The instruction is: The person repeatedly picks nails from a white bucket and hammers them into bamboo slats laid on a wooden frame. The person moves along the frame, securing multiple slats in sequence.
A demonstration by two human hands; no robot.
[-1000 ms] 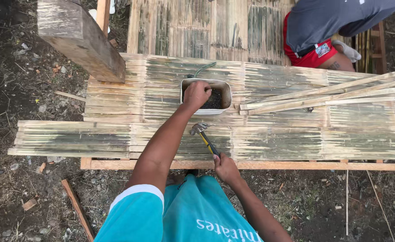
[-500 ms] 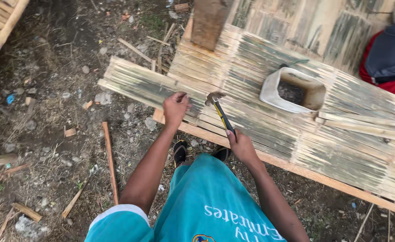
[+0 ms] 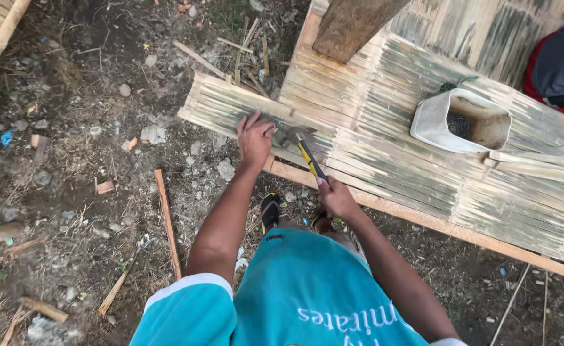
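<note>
In the head view, the left hand (image 3: 255,136) lies with fingers spread on the bamboo mat (image 3: 384,122), near its left end. The right hand (image 3: 337,197) is closed around the handle of a hammer (image 3: 304,148). The hammer's long axis goes up and left from this grip, and its head rests just beside the left hand. A white container (image 3: 430,122) sits well apart, to the right.
</note>
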